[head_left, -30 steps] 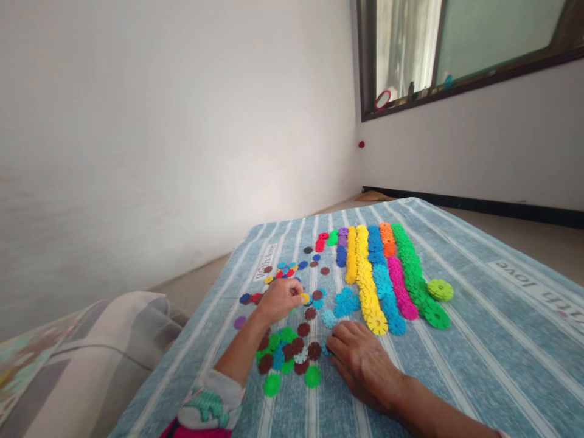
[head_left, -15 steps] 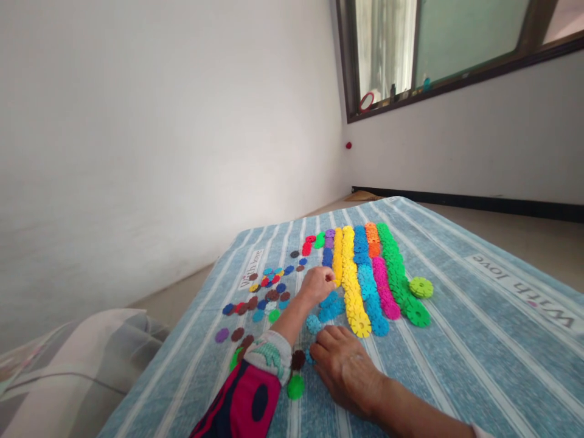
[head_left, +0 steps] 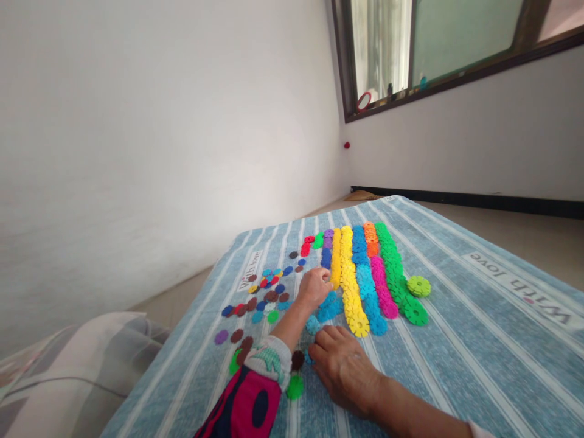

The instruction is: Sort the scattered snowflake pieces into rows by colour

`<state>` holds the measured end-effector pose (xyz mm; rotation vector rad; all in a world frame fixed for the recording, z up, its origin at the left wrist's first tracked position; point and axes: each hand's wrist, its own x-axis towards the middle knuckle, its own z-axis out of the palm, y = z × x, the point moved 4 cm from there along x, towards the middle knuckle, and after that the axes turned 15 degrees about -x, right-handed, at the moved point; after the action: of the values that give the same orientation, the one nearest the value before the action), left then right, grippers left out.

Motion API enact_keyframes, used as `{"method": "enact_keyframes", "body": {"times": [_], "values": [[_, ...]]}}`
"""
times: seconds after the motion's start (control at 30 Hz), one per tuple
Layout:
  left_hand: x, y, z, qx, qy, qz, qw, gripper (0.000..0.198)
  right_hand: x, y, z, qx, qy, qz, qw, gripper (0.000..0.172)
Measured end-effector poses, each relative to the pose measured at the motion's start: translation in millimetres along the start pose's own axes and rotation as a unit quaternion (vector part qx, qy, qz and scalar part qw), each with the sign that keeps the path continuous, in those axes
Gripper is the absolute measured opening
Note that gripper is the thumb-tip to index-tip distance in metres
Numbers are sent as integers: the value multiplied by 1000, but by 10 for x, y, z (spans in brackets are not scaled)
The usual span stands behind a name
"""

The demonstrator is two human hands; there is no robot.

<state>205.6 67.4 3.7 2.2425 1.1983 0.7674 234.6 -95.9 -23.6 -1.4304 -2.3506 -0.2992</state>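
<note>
Notched plastic discs lie in coloured rows on a striped cloth. My left hand [head_left: 314,287] is at the near end of the amber row [head_left: 336,258], below the dark blue discs [head_left: 326,258]. Its fingers are bent together, and anything between them is hidden. Nearer to me, my right hand [head_left: 345,368] rests on the cloth with curled fingers. A blue disc [head_left: 308,356] shows at its fingertips; whether it is gripped is unclear. Light blue discs [head_left: 330,308] lie between the hands. Right of them run the yellow row [head_left: 349,274] and the blue row [head_left: 365,277].
Loose mixed discs [head_left: 269,296] are scattered left of my left arm. A magenta row [head_left: 384,289], a green row [head_left: 391,261] and a lime disc stack [head_left: 418,286] lie to the right. The striped cloth [head_left: 474,340] covers the table; a white wall [head_left: 182,134] stands beyond its left side.
The whole view has shifted very slightly. My left hand's fingers have moved a little at the end of the amber row; my right hand looks unmoved.
</note>
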Motion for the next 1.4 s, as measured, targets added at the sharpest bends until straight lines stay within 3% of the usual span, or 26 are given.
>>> {"method": "enact_keyframes", "body": {"times": [0.23,0.5,0.8,1.0,1.17,1.4], "values": [[-83,-74,2,12,-21,-45,999,15,14,0,10,8,4,4,1000,3],[-119,-33,11,12,-23,-42,999,4,10,1,18,4,6,4,1000,4],[-271,72,53,86,-61,14,994,16,6,8,19,13,2,7,1000,2],[-296,99,37,125,-82,1,989,19,6,3,-7,15,-2,7,1000,4],[-345,122,16,92,-78,16,993,20,3,5,1,16,3,6,1000,4],[-424,189,80,78,-111,94,986,24,-9,8,-7,14,5,12,1000,3]]}}
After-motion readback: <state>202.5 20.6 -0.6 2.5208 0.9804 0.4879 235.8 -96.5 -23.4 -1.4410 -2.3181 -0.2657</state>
